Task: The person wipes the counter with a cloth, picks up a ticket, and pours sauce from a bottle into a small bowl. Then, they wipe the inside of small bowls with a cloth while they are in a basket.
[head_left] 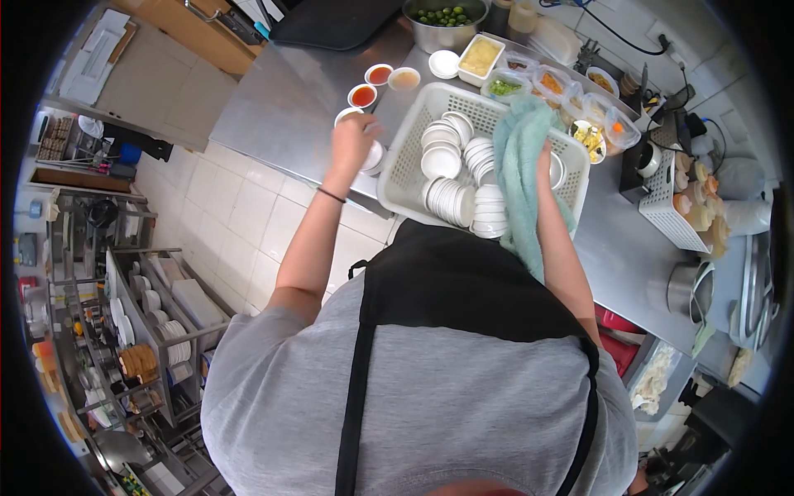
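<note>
My left hand [354, 142] is over the steel counter, left of a white perforated basket [397, 157]. Its fingers are smeared by motion, so I cannot tell whether they hold anything. A small white dish [347, 114] shows just beyond the knuckles, and more white dishes [374, 157] lie beside the fingers. At the basket's right side, my right hand [544, 165] is closed on a light green towel [523, 165], which drapes down over the basket and hides most of the fingers. Inside the basket stand several stacks of small white dishes [442, 157].
Sauce cups [362, 96] sit beyond my left hand. A tray of yellow paste [481, 58], tubs of chopped toppings [550, 83] and a steel bowl of green fruit [447, 25] line the back. A basket of bottles [674, 207] stands right; a dish rack [165, 306] is lower left.
</note>
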`<state>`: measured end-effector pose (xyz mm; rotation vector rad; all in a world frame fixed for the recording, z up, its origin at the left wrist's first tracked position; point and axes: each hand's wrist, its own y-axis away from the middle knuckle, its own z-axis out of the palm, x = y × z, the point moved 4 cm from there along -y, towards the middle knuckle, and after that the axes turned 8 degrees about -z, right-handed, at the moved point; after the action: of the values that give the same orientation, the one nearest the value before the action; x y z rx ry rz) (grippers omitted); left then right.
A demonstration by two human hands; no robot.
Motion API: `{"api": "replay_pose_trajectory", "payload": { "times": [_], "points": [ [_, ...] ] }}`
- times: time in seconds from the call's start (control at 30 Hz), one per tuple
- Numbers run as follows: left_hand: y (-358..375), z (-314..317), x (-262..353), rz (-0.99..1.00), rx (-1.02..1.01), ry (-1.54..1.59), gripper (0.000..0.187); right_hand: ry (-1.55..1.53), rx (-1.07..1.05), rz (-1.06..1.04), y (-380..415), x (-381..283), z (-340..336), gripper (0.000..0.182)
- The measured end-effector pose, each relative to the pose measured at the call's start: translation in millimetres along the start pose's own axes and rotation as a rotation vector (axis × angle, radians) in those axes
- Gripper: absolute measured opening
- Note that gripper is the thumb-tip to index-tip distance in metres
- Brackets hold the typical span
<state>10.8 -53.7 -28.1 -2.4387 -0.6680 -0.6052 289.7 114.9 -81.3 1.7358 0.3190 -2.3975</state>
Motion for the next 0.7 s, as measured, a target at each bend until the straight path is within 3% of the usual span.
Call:
{"api": "replay_pose_trajectory", "payload": {
  "times": [0.07,0.13,0.17,0.23,0.37,0.43,0.47,0.5,0.53,0.6,0.63,0.7],
  "points": [
    [11.5,25.1,49.3,0.238,-0.144,-0.043,0.01,-0.192,0.055,0.075,1.1,4.0,0.4,0.02],
    [31.4,45.9,83.3,0.401,-0.217,-0.15,0.009,-0.079,-0.008,-0.012,1.5,0.7,2.8,0.019],
    [29.8,53.5,84.5,0.406,-0.214,-0.149,0.009,0.032,-0.066,-0.096,1.8,-3.5,5.2,0.019],
    [27.7,80.6,78.4,0.395,-0.369,-0.444,0.008,0.096,-0.105,-0.155,3.8,-7.1,5.4,0.02],
    [5.9,45.8,104.2,0.448,-0.235,-0.299,0.008,0.134,-0.162,-0.191,7.5,-14.6,10.2,0.029],
    [-6.4,27.2,116.8,0.341,-0.205,-0.147,0.009,0.085,-0.149,-0.15,18.8,-23.7,26.1,0.033],
    [-5.9,24.0,125.1,0.34,-0.206,-0.148,0.009,0.294,-0.185,-0.39,25.6,-40.6,39.5,0.035],
    [-3.4,23.2,134.1,0.234,-0.291,0.169,0.011,0.504,-0.221,-0.631,32.1,-52.9,48.9,0.037],
    [-1.0,22.6,142.1,0.123,-0.37,0.486,0.013,0.504,-0.222,-0.632,32.4,-54.2,48.8,0.037],
    [2.9,25.6,147.7,0.075,-0.387,0.412,0.018,0.663,-0.336,-0.771,36.0,-57.1,52.4,0.035],
    [5.6,30.9,144.7,0.065,-0.398,0.471,0.019,0.662,-0.34,-0.77,35.1,-55.5,50.9,0.035],
    [7.8,31.1,142.0,0.054,-0.409,0.527,0.02,0.803,-0.266,-0.406,25.4,-41.2,43.2,0.024]
  ]
}}
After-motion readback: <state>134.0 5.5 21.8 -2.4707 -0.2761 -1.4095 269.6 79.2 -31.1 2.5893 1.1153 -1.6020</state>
